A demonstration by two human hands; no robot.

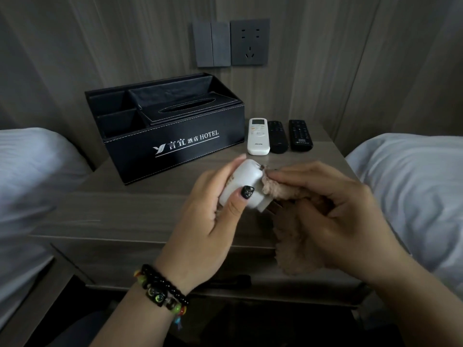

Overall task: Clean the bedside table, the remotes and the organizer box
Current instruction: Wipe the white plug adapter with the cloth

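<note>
My left hand [208, 221] grips a small white remote [246, 182] held above the front of the grey wooden bedside table [125, 216]. My right hand [333, 209] holds a fluffy brown cloth [293, 236] and presses a fold of it against the white remote's right end. A black leather organizer box [175, 149] with white hotel lettering stands at the back left of the table. To its right lie a white AC remote [258, 136] and two black remotes [277, 137] [300, 135], side by side.
Beds with white bedding flank the table, one on the left [27, 186] and one on the right [413, 186]. A grey switch and socket plate [231, 43] sits on the wood-panel wall behind. A drawer with a dark handle [230, 281] is below the tabletop.
</note>
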